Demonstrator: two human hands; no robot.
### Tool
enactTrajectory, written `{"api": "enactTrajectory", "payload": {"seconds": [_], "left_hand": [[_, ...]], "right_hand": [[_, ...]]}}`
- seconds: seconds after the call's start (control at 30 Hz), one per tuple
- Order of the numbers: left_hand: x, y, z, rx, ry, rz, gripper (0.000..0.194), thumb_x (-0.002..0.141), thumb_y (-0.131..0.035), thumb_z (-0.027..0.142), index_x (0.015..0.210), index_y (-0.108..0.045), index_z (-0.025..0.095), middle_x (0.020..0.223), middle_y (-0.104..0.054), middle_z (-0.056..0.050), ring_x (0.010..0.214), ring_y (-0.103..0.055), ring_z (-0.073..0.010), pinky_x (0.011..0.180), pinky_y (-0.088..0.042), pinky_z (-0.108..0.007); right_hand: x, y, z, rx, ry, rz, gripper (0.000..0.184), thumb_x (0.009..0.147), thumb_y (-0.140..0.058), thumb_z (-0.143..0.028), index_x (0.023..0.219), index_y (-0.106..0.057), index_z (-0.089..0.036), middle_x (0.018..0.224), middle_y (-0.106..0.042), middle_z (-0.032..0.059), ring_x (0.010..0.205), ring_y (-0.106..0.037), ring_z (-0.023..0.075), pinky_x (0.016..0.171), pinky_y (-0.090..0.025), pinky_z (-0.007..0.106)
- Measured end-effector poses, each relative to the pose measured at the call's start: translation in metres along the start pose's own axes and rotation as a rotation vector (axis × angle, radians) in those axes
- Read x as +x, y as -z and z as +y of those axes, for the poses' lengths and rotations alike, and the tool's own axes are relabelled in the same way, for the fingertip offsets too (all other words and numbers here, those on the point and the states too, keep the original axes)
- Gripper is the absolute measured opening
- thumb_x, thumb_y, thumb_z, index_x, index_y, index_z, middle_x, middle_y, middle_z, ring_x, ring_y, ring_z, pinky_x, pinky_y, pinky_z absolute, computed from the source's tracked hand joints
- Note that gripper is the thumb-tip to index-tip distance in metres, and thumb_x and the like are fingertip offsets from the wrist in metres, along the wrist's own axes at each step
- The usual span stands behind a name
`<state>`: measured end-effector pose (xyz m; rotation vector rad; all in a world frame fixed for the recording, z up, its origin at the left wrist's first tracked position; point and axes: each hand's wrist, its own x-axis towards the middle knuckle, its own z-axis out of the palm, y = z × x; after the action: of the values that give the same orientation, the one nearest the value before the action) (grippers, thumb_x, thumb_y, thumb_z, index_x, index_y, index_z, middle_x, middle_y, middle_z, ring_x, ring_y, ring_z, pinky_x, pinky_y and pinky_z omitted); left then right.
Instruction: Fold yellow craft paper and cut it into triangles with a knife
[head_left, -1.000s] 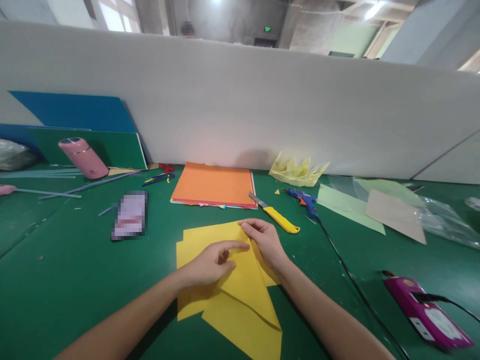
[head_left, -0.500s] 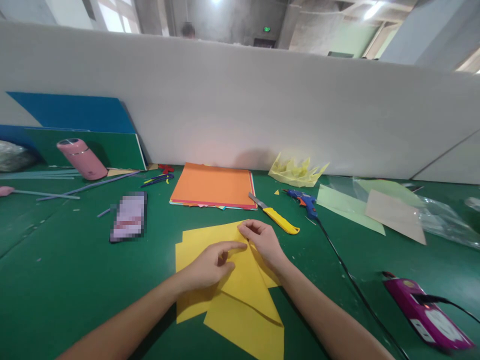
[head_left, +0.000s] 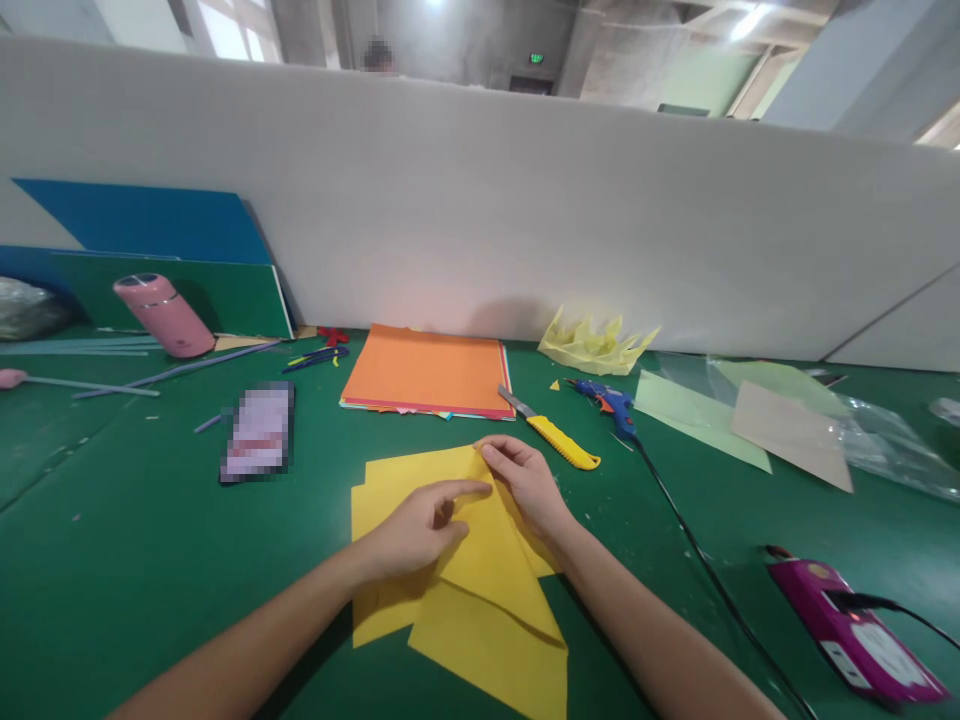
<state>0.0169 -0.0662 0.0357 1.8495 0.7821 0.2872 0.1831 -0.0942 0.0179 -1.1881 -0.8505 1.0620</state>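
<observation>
I saw little shift, work seemed paused: right hand pinched yellow paper toward the bench front edge, left hand loosely spread

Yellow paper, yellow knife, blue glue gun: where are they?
Yellow paper (head_left: pixel 491 565): head view, on its top layer.
Yellow knife (head_left: pixel 561 439): head view, on its handle.
Blue glue gun (head_left: pixel 619 400): head view, on its body.

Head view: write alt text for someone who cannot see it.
The right hand pinches the top of yellow paper on a green table, while the left hand, index finger extended, is over the paper. Beyond lie an orange-topped paper stack, a yellow utility knife, blade out, and a blue hot-glue gun.
</observation>
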Motion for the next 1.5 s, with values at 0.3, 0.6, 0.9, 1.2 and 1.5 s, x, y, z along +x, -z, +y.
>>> {"api": "enactTrajectory", "payload": {"seconds": [0.3, 0.6, 0.9, 1.2, 1.5], "left_hand": [[0.016, 0.024, -0.022, 0.044, 0.063, 0.196, 0.049, 0.076, -0.052, 0.02, 0.124, -0.054, 0.016, 0.072, -0.051, 0.001, 0.057, -0.042, -0.012, 0.055, -0.041, -0.026], [0.013, 0.025, -0.026, 0.23, -0.037, 0.316, 0.024, 0.077, -0.055, 0.025, 0.1, -0.061, 0.018, 0.123, -0.047, -0.009, 0.057, -0.048, -0.0081, 0.063, -0.049, -0.031], [0.005, 0.037, -0.014, 0.48, -0.011, 0.186, 0.017, 0.082, -0.056, 0.03, 0.091, -0.064, 0.018, 0.115, -0.053, -0.007, 0.076, -0.058, -0.0156, 0.076, -0.048, -0.034], [-0.01, 0.056, -0.012, 0.726, 0.001, -0.218, 0.1, 0.063, -0.076, 0.05, 0.145, -0.027, 0.023, 0.156, -0.012, -0.01, 0.141, -0.008, -0.0366, 0.111, -0.012, -0.052], [-0.009, 0.054, -0.011, 0.753, -0.007, -0.257, 0.105, 0.064, -0.074, 0.054, 0.147, -0.017, 0.025, 0.157, -0.005, -0.01, 0.142, 0.0, -0.0338, 0.112, -0.002, -0.055]], "right_hand": [[-0.003, 0.008, 0.006, -0.711, 0.342, -0.275, 0.026, 0.08, -0.05, -0.016, 0.101, -0.064, -0.022, 0.102, -0.065, 0.0066, 0.084, -0.059, 0.0172, 0.077, -0.048, 0.034], [-0.015, 0.0, -0.002, -1.205, 0.638, -0.465, 0.024, 0.091, -0.045, -0.016, 0.102, -0.066, -0.022, 0.115, -0.061, 0.0096, 0.106, -0.052, 0.0235, 0.093, -0.04, 0.043], [-0.014, -0.003, -0.004, -1.254, 0.634, -0.606, 0.022, 0.092, -0.049, -0.023, 0.11, -0.062, -0.02, 0.111, -0.061, 0.0085, 0.104, -0.052, 0.0222, 0.094, -0.041, 0.039], [-0.016, -0.001, -0.003, -1.328, 0.645, -0.623, 0.032, 0.09, -0.053, -0.036, 0.118, -0.061, -0.022, 0.124, -0.055, 0.0121, 0.112, -0.048, 0.0254, 0.097, -0.038, 0.043], [-0.017, 0.0, -0.002, -1.356, 0.652, -0.646, 0.031, 0.093, -0.05, -0.035, 0.121, -0.06, -0.029, 0.13, -0.052, 0.0087, 0.115, -0.045, 0.0254, 0.098, -0.036, 0.044]]}}
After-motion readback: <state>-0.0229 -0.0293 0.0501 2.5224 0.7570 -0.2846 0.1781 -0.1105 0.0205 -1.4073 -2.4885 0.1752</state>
